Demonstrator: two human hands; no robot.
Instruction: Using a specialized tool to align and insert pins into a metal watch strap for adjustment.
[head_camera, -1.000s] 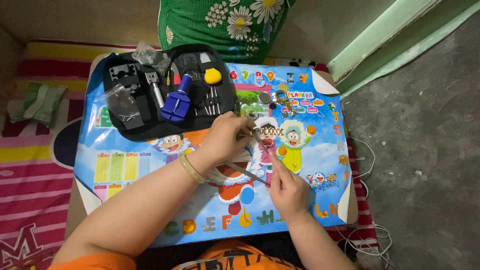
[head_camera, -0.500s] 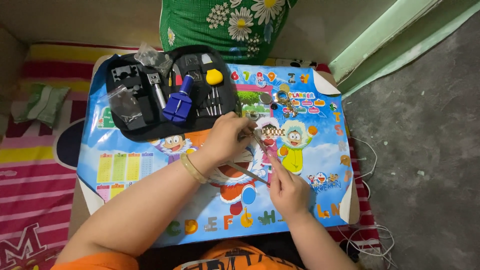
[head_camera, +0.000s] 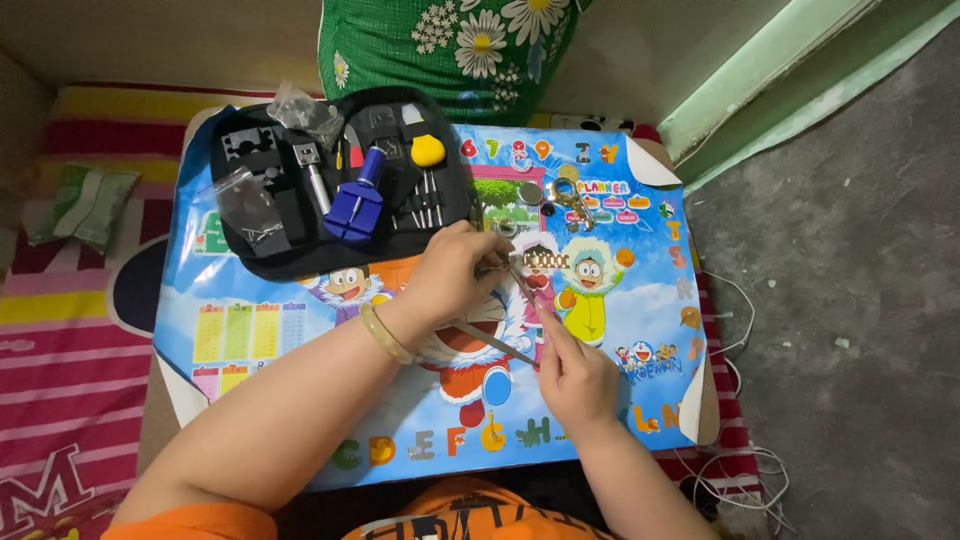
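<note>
Left hand (head_camera: 455, 272) pinches a metal watch band (head_camera: 545, 260) at the middle of the table (head_camera: 250, 340); right hand (head_camera: 572, 372) grips a thin tool (head_camera: 522, 287) whose tip meets the band. Behind them: an open black tool case (head_camera: 300, 250), small metal parts (head_camera: 560, 190), and a green floral cushion (head_camera: 400, 50).

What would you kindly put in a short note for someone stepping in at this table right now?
Left hand: pinching one end of a metal watch band on the cartoon mat.
Right hand: holding a thin metal tool, tip at the band beside the left fingers.
Open black tool case lies at the mat's upper left, with a blue tool and a yellow piece inside.
Small round parts and a gold clasp-like piece sit above the band.
Done: case open, band laid out. Band work is in hand; whether any link is out cannot be told.
</note>
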